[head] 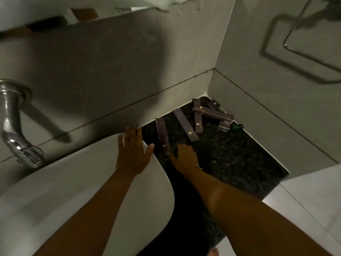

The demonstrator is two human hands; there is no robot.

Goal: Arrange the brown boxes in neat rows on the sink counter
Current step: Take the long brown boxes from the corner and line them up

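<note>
Several long brown boxes lie on the dark speckled sink counter (230,156). One brown box (160,131) lies closest to the basin, and my right hand (185,157) touches its near end with the fingertips. A second box (185,124) lies slanted to its right. Further back, a loose pile of boxes (212,112) crosses over itself in the corner. My left hand (133,151) rests flat, fingers spread, on the rim of the white basin (77,182), holding nothing.
A chrome tap (13,122) sticks out of the wall at the left above the basin. Small green bottles (237,126) and a small grey item (223,126) lie by the pile. Tiled walls close the counter's back and right. A metal towel ring (302,43) hangs upper right.
</note>
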